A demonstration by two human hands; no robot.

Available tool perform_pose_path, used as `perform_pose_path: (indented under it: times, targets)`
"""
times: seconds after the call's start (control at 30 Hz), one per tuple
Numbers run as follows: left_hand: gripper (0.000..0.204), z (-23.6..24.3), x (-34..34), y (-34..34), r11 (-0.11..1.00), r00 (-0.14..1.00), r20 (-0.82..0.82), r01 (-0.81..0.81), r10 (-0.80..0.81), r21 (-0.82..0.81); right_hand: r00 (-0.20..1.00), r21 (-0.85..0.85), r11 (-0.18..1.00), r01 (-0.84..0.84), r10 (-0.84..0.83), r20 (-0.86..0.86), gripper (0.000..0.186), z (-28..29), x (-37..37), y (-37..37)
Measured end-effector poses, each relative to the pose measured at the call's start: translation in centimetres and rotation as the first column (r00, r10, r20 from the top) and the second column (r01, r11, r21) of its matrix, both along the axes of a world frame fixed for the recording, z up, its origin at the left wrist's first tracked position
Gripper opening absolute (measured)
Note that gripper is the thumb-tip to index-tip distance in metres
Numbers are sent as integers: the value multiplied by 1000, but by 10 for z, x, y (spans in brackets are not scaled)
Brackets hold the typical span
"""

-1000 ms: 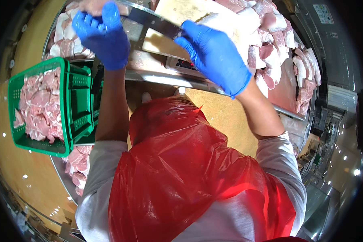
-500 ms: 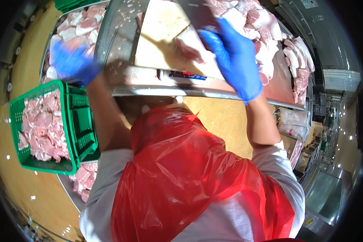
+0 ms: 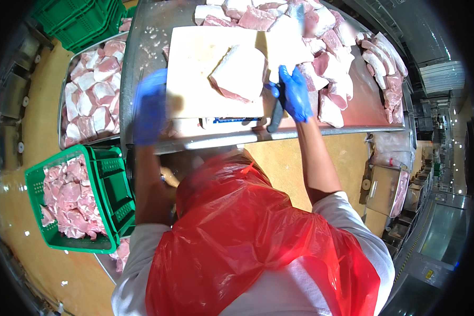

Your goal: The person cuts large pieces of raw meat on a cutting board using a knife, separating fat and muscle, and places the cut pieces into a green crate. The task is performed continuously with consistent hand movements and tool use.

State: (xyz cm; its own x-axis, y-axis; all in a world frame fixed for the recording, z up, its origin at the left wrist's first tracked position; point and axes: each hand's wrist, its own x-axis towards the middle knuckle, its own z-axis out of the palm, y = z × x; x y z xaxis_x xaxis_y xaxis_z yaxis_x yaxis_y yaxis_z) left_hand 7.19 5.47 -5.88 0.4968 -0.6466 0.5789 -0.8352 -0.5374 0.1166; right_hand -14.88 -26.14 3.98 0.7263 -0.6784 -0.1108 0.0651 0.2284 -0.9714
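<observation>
On the pale cutting board (image 3: 189,60), right of its middle: one thick slab of pork (image 3: 240,71), lying flat, white fat uppermost, pink lean along the near edge. Well apart from both hands. Beside the board's left edge, blue-gloved left hand (image 3: 151,108), badly blurred; fingers open or closed, cannot tell. At the board's right edge, blue-gloved right hand (image 3: 296,97), back uppermost, fingers fairly straight, thumb apart on the left of a dark knife handle (image 3: 275,118). Handle end jutting out below the palm, toward the worktable's front edge (image 3: 279,133); firmness of grip impossible to tell, blade likewise hard to make out. Beyond and right of the board, a loose heap of pork chunks (image 3: 329,63), fat and lean mixed. Farther right, longer pork strips (image 3: 387,58), side by side. Left of the worktable, a metal tray (image 3: 64,108) full of fat-capped pork pieces (image 3: 92,89). Nearer, a green perforated crate (image 3: 36,190) with pink trimmings (image 3: 71,195). At upper left, stacked green crates (image 3: 79,21). Over the torso, a red plastic apron (image 3: 253,231), creased and glossy.
</observation>
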Motion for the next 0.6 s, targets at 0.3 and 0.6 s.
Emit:
perform_pose_path:
  times: [0.3,0.6]
  targets:
    - [36,9,-97,-109,777,654,-555,79,-514,-625,980,-455,878,-147,66,-189,25,6,47,-34]
    - [10,28,-101,-116,852,823,-460,53,-333,-521,894,-870,296,-394,-96,-438,15,2,6,110]
